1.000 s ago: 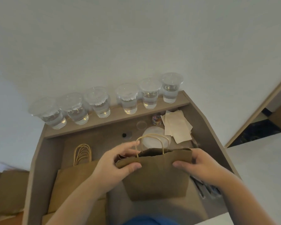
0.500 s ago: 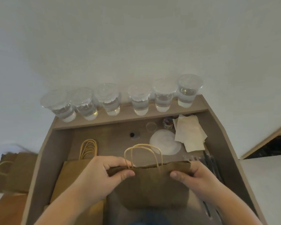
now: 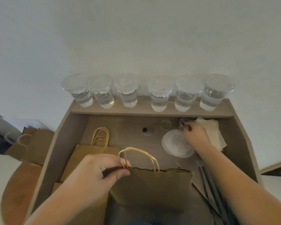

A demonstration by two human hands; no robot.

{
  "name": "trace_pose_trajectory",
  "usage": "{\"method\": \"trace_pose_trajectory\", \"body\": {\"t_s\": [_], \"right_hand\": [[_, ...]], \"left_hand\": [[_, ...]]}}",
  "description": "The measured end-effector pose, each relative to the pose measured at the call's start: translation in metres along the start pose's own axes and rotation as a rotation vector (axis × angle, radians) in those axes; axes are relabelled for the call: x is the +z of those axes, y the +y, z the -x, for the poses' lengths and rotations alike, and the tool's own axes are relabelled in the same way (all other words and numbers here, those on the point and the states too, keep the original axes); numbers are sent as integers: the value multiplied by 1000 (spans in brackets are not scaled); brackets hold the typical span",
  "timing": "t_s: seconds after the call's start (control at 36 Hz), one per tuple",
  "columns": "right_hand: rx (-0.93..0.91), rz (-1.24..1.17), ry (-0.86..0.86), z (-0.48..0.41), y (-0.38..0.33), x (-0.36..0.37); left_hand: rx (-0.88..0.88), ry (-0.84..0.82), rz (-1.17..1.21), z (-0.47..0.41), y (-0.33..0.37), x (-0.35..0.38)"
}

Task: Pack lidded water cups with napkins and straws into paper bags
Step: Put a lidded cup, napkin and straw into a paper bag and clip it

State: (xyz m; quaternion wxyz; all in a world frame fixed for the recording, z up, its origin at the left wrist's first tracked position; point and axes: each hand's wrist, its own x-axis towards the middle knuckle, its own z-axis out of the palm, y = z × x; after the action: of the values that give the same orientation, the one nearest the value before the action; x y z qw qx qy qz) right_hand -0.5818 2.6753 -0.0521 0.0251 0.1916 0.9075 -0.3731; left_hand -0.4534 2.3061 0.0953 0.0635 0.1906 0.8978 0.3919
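Left hand (image 3: 94,174): I pinch the rim of the paper bag (image 3: 152,187) to hold it ready for loading.
Right hand (image 3: 195,135): fingers curled beside the napkins (image 3: 212,132), at a small colourful thing (image 3: 182,123); grip unclear.

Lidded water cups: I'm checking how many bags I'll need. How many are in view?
6, in one row on the back shelf: first cup, second cup, third cup left of a small gap; fourth cup, fifth cup, sixth cup right of it. None seems hidden.
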Motion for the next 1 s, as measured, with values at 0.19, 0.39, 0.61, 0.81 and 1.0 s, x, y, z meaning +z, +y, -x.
{"method": "trace_pose_trajectory", "body": {"t_s": [0.19,0.39,0.61,0.81,1.0], "right_hand": [[45,227,-32,-47,10,13],[10,291,12,-56,1,9],[75,227,90,-57,-12,8],[128,-8,146,-52,-13,14],[262,-387,180,-35,-17,6]], "left_hand": [[-17,-20,50,6,-3,-9],[-17,-41,59,11,-11,-9],[7,-30,36,12,-13,-11],[14,-20,5,15,-11,-6],[28,-7,-25,15,-10,-4]]}}
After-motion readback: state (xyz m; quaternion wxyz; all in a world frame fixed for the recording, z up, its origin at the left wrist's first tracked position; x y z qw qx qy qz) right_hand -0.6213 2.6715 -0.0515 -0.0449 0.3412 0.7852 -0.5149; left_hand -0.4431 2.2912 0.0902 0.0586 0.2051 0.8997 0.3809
